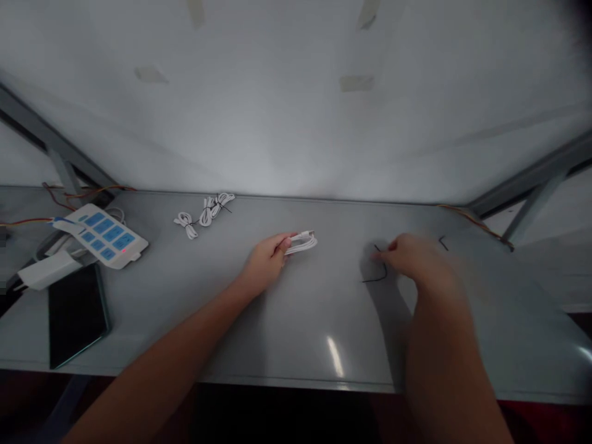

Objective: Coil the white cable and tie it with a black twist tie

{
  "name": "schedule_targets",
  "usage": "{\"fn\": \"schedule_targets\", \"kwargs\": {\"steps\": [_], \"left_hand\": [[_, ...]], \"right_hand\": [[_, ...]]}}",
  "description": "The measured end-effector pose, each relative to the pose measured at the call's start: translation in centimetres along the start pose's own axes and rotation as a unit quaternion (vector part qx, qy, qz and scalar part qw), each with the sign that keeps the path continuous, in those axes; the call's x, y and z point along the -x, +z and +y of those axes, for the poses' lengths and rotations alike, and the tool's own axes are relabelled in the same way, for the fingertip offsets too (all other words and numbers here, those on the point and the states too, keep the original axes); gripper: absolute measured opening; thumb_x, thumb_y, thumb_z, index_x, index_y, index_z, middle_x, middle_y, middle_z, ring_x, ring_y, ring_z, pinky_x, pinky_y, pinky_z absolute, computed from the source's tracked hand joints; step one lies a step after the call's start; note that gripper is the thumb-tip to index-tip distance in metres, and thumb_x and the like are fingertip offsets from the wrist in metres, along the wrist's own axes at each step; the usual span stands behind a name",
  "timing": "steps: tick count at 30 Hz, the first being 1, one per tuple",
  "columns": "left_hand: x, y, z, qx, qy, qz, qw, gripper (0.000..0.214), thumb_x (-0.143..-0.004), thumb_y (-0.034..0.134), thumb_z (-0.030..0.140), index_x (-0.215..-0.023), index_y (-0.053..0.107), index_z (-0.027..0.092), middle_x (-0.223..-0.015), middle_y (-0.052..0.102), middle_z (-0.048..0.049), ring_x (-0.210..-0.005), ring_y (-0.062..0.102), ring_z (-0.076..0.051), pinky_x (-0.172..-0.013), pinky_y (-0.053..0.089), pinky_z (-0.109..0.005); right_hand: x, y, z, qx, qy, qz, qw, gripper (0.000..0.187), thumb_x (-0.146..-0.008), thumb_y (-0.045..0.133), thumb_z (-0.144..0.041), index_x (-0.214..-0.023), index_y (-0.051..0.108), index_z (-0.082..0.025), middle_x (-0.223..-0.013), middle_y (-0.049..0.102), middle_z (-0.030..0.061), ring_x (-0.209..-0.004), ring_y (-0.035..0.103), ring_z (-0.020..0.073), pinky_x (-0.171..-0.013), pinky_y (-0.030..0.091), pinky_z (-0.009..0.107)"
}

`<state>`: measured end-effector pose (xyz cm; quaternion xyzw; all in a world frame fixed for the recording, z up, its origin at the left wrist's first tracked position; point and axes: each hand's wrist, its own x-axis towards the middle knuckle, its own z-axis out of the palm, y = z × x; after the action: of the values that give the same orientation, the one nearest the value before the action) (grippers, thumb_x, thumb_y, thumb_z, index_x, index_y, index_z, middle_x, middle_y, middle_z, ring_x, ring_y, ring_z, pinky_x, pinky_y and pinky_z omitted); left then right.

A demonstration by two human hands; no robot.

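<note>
- The left hand (266, 265) has its grip around a smooth white cable (301, 246), looped in a long oval, over the shiny gray table (319, 320).
- The right hand (411, 256) is by a thin, bent black tie (377, 280); I can't tell if its grip pinches it.
- Small white cable bundles (208, 211), squeezed like bows, lie back left.

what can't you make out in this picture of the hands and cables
Head view: part of the white cable, hidden by the left hand.
Head view: whether the right hand grips the black tie; blur and small size obscure the contact.
Head view: fine markings on the power strip, too small.
</note>
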<state>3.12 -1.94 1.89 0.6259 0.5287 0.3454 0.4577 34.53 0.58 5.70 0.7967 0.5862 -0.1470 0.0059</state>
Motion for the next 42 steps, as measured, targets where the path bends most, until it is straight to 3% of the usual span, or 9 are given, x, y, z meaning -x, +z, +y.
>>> {"fn": "schedule_targets", "kwargs": {"steps": [2,7,11,14,18,23,31,36,42], "left_hand": [[0.0,-0.1,0.2,-0.01,0.001,0.0,1.0,0.044,-0.103,0.043,0.038,-0.132,0.069,0.018,-0.064,0.053,0.0023,-0.059,0.051,-0.013,-0.059,0.04,-0.024],[0.1,-0.3,0.6,-0.021,-0.003,-0.023,1.0,0.042,-0.102,0.044,0.037,-0.127,0.071,0.017,-0.061,0.05,0.0037,-0.057,0.048,-0.013,-0.057,0.036,-0.024],[0.2,-0.3,0.4,0.034,-0.002,-0.061,0.998,0.042,-0.102,0.047,0.046,-0.124,0.067,0.017,-0.062,0.05,0.0047,-0.057,0.046,-0.012,-0.057,0.035,-0.024],[0.2,-0.1,0.0,0.119,-0.002,-0.095,0.988,0.039,-0.099,0.051,0.049,-0.119,0.062,0.018,-0.064,0.048,0.0058,-0.055,0.043,-0.01,-0.055,0.032,-0.023],[0.2,-0.1,0.0,0.212,-0.031,-0.137,0.967,0.035,-0.094,0.061,0.05,-0.107,0.057,0.017,-0.074,0.054,0.0036,-0.053,0.037,-0.007,-0.052,0.028,-0.024],[0.6,-0.4,0.7,0.26,-0.055,-0.185,0.946,0.039,-0.09,0.069,0.053,-0.101,0.052,0.019,-0.076,0.056,0.0022,-0.051,0.033,-0.005,-0.05,0.021,-0.025],[0.9,-0.5,0.9,0.303,-0.097,-0.252,0.914,0.042,-0.09,0.07,0.049,-0.112,0.049,0.02,-0.073,0.054,0.0044,-0.049,0.03,-0.005,-0.05,0.017,-0.024],[0.6,-0.3,0.5,0.299,-0.114,-0.23,0.919,0.04,-0.09,0.07,0.045,-0.115,0.055,0.018,-0.075,0.053,0.0038,-0.05,0.033,-0.005,-0.048,0.021,-0.022],[0.7,-0.6,0.7,0.256,-0.094,-0.27,0.924,0.04,-0.091,0.067,0.053,-0.101,0.064,0.015,-0.069,0.047,0.004,-0.049,0.027,-0.005,-0.046,0.021,-0.022]], "right_hand": [[-0.2,0.0,0.8,0.013,-0.021,-0.059,0.998,0.016,-0.076,0.074,-0.027,-0.064,0.068,-0.018,-0.062,0.066,0.0102,-0.06,0.064,0.0233,-0.056,0.043,0.033],[1.3,1.4,-2.8,0.018,-0.138,-0.031,0.99,0.016,-0.071,0.064,-0.01,-0.057,0.063,-0.019,-0.059,0.064,0.0063,-0.052,0.056,0.0154,-0.053,0.035,0.03],[2.5,2.3,-5.8,-0.107,-0.222,-0.071,0.967,0.013,-0.068,0.067,-0.013,-0.058,0.063,-0.021,-0.06,0.066,0.0041,-0.053,0.056,0.0157,-0.052,0.035,0.029],[2.5,3.0,-6.8,-0.308,-0.264,-0.17,0.898,0.002,-0.074,0.068,-0.02,-0.075,0.067,-0.02,-0.066,0.069,0.002,-0.054,0.059,0.0147,-0.051,0.041,0.026],[2.0,4.0,-7.9,-0.489,-0.282,-0.267,0.781,0.015,-0.074,0.077,-0.028,-0.081,0.069,-0.018,-0.071,0.072,0.0023,-0.057,0.063,0.015,-0.054,0.052,0.027],[1.6,5.2,-8.5,-0.544,-0.287,-0.313,0.724,0.014,-0.074,0.078,-0.028,-0.083,0.072,-0.018,-0.073,0.074,0.004,-0.061,0.066,0.0157,-0.056,0.053,0.026],[1.8,5.4,-8.5,-0.534,-0.316,-0.286,0.73,0.011,-0.069,0.076,-0.022,-0.081,0.075,-0.021,-0.071,0.068,-0.0019,-0.059,0.055,0.0115,-0.056,0.047,0.024],[1.8,5.9,-8.7,-0.548,-0.324,-0.236,0.734,0.008,-0.075,0.073,-0.025,-0.082,0.076,-0.023,-0.069,0.063,-0.0015,-0.062,0.053,0.0127,-0.056,0.042,0.024],[1.7,6.0,-8.8,-0.55,-0.322,-0.215,0.739,0.011,-0.072,0.078,-0.026,-0.083,0.076,-0.022,-0.075,0.065,-0.0009,-0.07,0.056,0.0146,-0.063,0.043,0.026]]}}
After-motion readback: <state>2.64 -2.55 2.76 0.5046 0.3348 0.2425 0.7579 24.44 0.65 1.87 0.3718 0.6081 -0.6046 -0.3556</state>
